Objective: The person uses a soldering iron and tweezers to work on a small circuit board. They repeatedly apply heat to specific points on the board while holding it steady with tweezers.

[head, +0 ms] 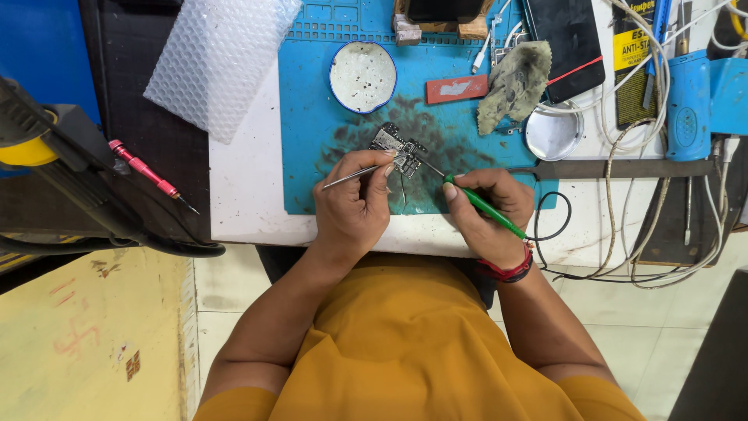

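Circuit board [399, 148]: one, small, lying on the stained middle of the blue work mat [312, 140], just beyond both hands.

Left hand [354, 206]: fingers pinched shut on one pair of metal tweezers [360, 173], tips touching the board.

Right hand [487, 210]: fingers closed round one green-handled soldering iron [483, 206], its tip at the board's right edge; black cord [555, 222] loops near the wrist.

Risks, as judged: the iron's tip may slip onto neighbouring parts if the tweezers shift the unclamped board; the looping cord could tug the iron; the hot tip sits close to the left fingertips.

Also present: two round dishes, one white with blue rim [362, 76], one metal [552, 134]; one grey rag [513, 84]; one red block [456, 89]; one bubble-wrap sheet [218, 58]; one red screwdriver [148, 175], far left; one dark phone [567, 47].
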